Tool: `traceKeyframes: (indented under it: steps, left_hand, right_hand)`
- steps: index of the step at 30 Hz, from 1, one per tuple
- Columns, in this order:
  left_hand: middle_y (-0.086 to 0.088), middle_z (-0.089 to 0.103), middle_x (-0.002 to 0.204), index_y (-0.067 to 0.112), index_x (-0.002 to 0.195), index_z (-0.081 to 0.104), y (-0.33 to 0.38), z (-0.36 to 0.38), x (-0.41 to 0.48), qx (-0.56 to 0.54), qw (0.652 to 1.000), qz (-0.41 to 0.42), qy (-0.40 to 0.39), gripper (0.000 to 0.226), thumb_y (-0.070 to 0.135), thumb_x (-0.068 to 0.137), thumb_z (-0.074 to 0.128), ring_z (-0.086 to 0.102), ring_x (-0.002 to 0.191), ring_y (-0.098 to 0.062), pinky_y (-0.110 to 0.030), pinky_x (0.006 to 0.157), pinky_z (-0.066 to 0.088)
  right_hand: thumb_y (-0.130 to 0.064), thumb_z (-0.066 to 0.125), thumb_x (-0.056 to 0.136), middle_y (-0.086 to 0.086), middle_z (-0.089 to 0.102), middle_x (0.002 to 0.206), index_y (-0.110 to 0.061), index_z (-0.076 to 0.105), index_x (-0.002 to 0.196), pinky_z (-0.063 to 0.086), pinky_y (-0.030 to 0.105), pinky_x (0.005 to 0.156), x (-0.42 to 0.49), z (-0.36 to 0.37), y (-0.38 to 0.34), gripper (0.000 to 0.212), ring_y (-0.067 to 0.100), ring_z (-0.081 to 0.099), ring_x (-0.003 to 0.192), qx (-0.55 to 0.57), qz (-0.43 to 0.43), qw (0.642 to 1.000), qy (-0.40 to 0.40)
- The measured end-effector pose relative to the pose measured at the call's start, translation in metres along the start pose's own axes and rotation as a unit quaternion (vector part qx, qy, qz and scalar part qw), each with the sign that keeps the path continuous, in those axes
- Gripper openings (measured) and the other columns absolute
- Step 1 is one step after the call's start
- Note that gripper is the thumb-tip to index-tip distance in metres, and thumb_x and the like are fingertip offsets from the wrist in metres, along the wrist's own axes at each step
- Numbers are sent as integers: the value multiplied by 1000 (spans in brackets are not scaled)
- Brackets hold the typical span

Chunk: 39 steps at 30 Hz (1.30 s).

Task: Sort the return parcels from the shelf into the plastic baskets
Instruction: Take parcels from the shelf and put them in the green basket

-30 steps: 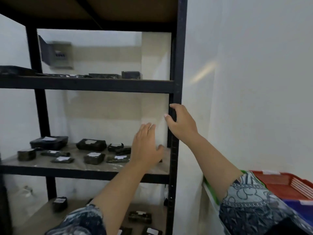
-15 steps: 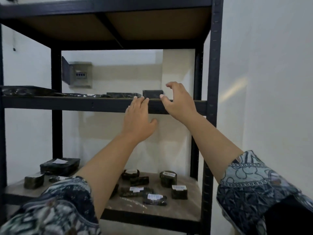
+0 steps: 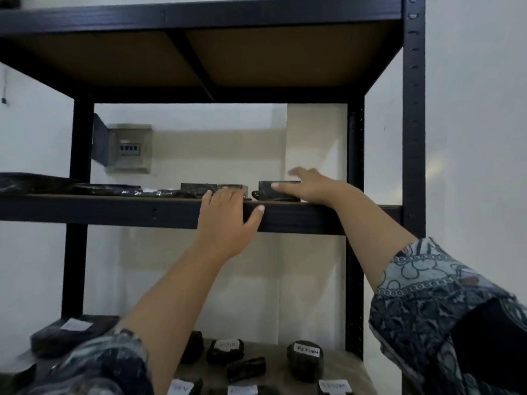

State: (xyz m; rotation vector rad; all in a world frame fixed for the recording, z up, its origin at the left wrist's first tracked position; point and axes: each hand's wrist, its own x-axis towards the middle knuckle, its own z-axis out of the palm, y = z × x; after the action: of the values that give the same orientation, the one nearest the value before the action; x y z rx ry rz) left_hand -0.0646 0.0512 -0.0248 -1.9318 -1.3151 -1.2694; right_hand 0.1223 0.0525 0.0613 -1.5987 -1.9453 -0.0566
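A small black box parcel (image 3: pixel 272 195) stands on the upper shelf (image 3: pixel 114 212) near its right end. My right hand (image 3: pixel 316 189) reaches over it, thumb across its front top edge and blurred fingers over its top and back. My left hand (image 3: pixel 225 220) rests on the shelf's front beam, thumb on the beam's face, fingertips touching a flat black parcel (image 3: pixel 196 188) left of the box. On the lower shelf lie several black-wrapped parcels, one round with a RETURN label (image 3: pixel 306 359). No basket is in view.
Flat black plastic bags (image 3: pixel 34 182) lie along the left of the upper shelf. A larger black parcel with a white label (image 3: pixel 71 334) sits at the lower left. The black upright post (image 3: pixel 413 138) stands at the right, a white wall beyond. A grey electrical box (image 3: pixel 128 148) hangs behind.
My view has tilted up from the lower shelf to the upper one. Both hands rose: the right left the post and reached the black box, the left came onto the shelf's edge.
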Motion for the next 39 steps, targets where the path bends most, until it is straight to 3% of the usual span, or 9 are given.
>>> traceKeyframes:
  steps: [2, 6, 14, 17, 22, 25, 30, 34, 39]
  left_hand:
    - [-4, 61, 116, 14, 122, 56, -4, 4, -4, -13, 999, 16, 26, 61, 57, 85, 33, 51, 113, -23, -43, 111, 23]
    - [-1, 64, 107, 17, 115, 60, -6, 5, -6, -28, 999, 20, 39, 60, 58, 81, 33, 54, 105, -21, -42, 108, 28]
    - [1, 63, 108, 18, 113, 60, -7, -2, -6, -35, 999, 23, 10, 63, 60, 78, 31, 53, 107, -20, -39, 107, 30]
    - [1, 63, 110, 18, 114, 60, -9, -2, -5, -30, 999, 24, -2, 62, 59, 77, 32, 53, 108, -20, -39, 108, 28]
    - [-2, 62, 113, 16, 118, 58, -11, -3, -5, -29, 999, 41, -11, 57, 54, 78, 42, 52, 111, -23, -40, 107, 27]
    - [-6, 59, 121, 13, 126, 53, -11, -6, -6, -28, 998, 49, -29, 56, 48, 81, 57, 48, 118, -25, -42, 111, 22]
    - [-12, 43, 140, 6, 137, 40, 2, -9, -23, -48, 998, 36, -37, 70, 36, 79, 63, 29, 136, -31, -47, 116, 9]
    - [-15, 33, 148, 2, 142, 30, 28, -9, -63, -116, 992, 42, -34, 77, 24, 77, 64, 22, 140, -31, -46, 116, 8]
    - [-7, 17, 155, 8, 148, 12, 75, 2, -129, -156, 980, 83, -92, 80, 32, 85, 54, 10, 144, -23, -36, 116, -1]
  right_hand:
    - [-75, 55, 74, 4, 48, 131, -28, 44, 130, 41, 42, 100, 5, 2, 0, 74, 25, 51, 114, 18, 17, 998, -53]
    - [-64, 65, 75, -2, 57, 112, -28, 48, 110, 46, 37, 87, 7, 4, 5, 52, 16, 57, 97, 65, 31, 996, -44]
    - [-32, 78, 75, 6, 60, 108, -19, 49, 104, 44, 31, 74, -14, -10, 3, 44, 20, 58, 96, 196, 44, 979, -23]
    - [-26, 82, 71, 3, 54, 115, -25, 46, 109, 46, 27, 76, -21, -11, 2, 52, 19, 54, 100, 206, 16, 978, 12]
    - [-20, 86, 61, -2, 41, 128, -36, 32, 131, 42, 32, 100, -49, -9, 3, 89, 16, 45, 115, 194, -50, 971, 130]
    - [-16, 85, 61, -4, 32, 132, -38, 19, 144, 40, 25, 100, -75, -10, 3, 109, 11, 43, 116, 161, -71, 974, 141]
    - [-16, 81, 62, -8, 27, 127, -23, 22, 147, 37, 1, 82, -123, -4, 11, 104, 7, 40, 113, 83, -68, 979, 172]
    - [-11, 81, 61, -6, 28, 124, -19, 31, 138, 37, -2, 82, -167, 9, 27, 92, 7, 43, 111, 73, -50, 978, 191]
    - [-14, 84, 60, -6, 26, 120, -15, 31, 135, 38, -2, 76, -223, 27, 55, 91, 9, 42, 107, 37, -9, 981, 190]
